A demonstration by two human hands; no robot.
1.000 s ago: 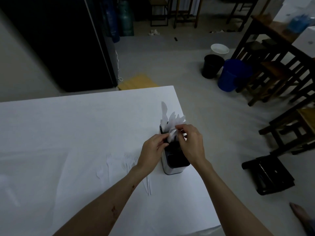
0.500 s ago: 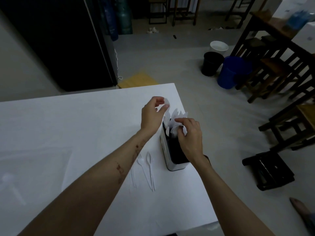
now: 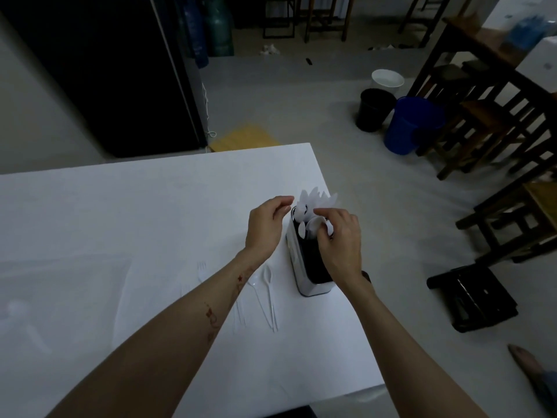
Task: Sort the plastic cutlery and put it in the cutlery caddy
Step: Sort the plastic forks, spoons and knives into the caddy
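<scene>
A white cutlery caddy (image 3: pixel 294 263) with a dark inside stands near the table's right edge. White plastic knives (image 3: pixel 316 199) stick up from its far compartment and spoons (image 3: pixel 312 226) from the middle one. My right hand (image 3: pixel 340 239) is over the caddy, fingers curled round the spoon heads. My left hand (image 3: pixel 266 226) hovers just left of the caddy's far end, fingers loosely curled, holding nothing. Two white spoons (image 3: pixel 266 292) and a fork (image 3: pixel 201 270) lie on the white table (image 3: pixel 120 221) beside my left forearm.
The table's right edge runs close past the caddy. On the floor beyond are a black bin (image 3: pixel 373 108), a blue bucket (image 3: pixel 411 123), a white bowl (image 3: pixel 387 78), wooden stools (image 3: pixel 488 116) and a black case (image 3: pixel 473 300). A dark cabinet (image 3: pixel 105 70) stands behind the table.
My left hand came away from the middle compartment, rose to the knives at the far end, then dropped back left, empty. My right hand stayed on the spoons.
</scene>
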